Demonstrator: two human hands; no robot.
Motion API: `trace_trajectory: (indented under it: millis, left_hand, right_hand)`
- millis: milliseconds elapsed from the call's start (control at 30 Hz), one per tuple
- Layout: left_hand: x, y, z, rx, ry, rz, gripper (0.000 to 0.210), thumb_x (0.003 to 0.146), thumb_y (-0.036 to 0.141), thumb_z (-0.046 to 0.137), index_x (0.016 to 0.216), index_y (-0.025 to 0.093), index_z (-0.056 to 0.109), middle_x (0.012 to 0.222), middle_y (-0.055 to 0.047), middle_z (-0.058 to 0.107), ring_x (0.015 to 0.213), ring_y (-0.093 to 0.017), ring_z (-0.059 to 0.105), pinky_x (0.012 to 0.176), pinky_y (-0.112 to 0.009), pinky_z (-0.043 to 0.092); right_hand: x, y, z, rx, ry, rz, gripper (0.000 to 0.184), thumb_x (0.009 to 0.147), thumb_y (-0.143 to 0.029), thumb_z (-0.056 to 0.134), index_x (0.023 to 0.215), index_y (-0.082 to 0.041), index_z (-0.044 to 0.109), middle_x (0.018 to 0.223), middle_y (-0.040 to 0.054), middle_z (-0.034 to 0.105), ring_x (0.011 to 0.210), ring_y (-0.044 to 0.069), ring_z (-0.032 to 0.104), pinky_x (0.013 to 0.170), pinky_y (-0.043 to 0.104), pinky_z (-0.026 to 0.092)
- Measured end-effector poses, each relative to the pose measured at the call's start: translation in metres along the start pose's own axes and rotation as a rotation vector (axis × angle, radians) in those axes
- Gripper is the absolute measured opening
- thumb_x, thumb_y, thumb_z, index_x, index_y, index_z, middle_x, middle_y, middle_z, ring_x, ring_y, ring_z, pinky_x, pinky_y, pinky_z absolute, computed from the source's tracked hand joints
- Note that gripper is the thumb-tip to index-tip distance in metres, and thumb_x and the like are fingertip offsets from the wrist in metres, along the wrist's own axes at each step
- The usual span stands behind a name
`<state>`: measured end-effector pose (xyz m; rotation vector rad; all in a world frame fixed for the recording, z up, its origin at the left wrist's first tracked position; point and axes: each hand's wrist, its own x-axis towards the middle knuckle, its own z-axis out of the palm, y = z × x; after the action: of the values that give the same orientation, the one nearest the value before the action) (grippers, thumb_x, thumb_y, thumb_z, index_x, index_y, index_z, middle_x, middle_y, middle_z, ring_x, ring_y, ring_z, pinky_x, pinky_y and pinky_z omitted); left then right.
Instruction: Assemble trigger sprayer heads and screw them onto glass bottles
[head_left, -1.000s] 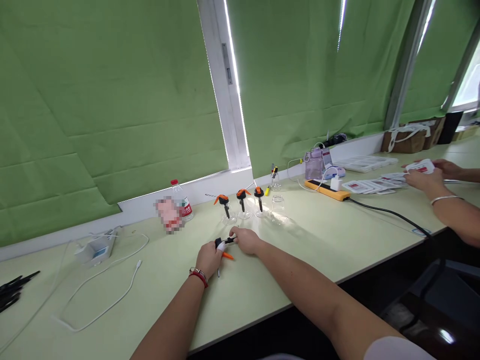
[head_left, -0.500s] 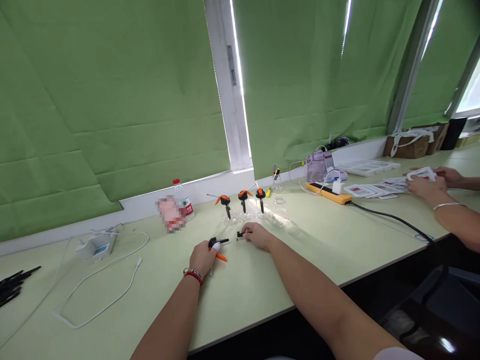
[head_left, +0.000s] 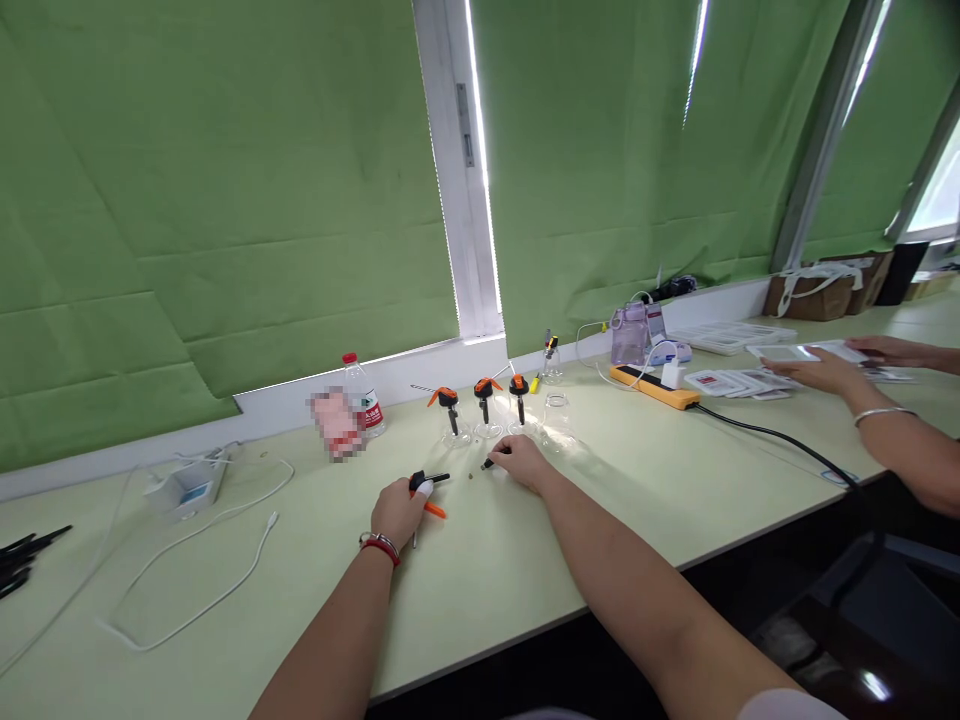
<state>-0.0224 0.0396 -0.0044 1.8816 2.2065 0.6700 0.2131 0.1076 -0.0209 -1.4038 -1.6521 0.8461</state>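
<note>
My left hand is closed around a black bottle lid with an orange flap and a dark stem that points right. A thin metal piece shows below that hand. In a pinch, my right hand holds a small black part just above the table, apart from the stem. A tiny dark bit lies between the two hands. Beyond them stand three clear glass bottles with similar black-and-orange lids and dark stems inside. A clear glass vessel without a lid is at their right.
At the left lie a white cable, a white box and several black pieces. A water bottle stands behind. Right are a yellow power strip, a purple bottle and another person's hands holding a white panel.
My right hand has turned the small black part downward and shifted slightly right. My left hand stays about where it was. The other person has raised a white panel leftward.
</note>
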Motion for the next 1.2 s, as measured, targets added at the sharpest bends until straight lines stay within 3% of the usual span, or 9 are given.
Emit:
trace_trajectory:
  millis: [1000, 1200]
  left_hand:
    - [0.001, -0.002, 0.0, -0.028, -0.01, 0.007, 0.037, 0.079, 0.051, 0.043, 0.076, 0.017, 0.058, 0.074, -0.008, 0.065, 0.066, -0.022, 0.06, 0.049, -0.028, 0.033]
    - [0.001, -0.002, 0.001, -0.028, -0.013, 0.008, 0.038, 0.079, 0.052, 0.042, 0.074, 0.018, 0.057, 0.075, -0.008, 0.064, 0.067, -0.021, 0.06, 0.05, -0.027, 0.032]
  right_hand:
    - [0.01, 0.01, -0.017, 0.066, 0.256, 0.148, 0.016, 0.066, -0.029, 0.048, 0.068, -0.017, 0.058, 0.065, 0.0006, 0.053, 0.054, 0.012, 0.043, 0.047, 0.022, 0.033]
    - [0.004, 0.005, -0.017, 0.103, 0.205, 0.08, 0.018, 0.067, -0.031, 0.053, 0.074, -0.016, 0.061, 0.068, 0.001, 0.058, 0.057, 0.012, 0.048, 0.051, 0.022, 0.038]
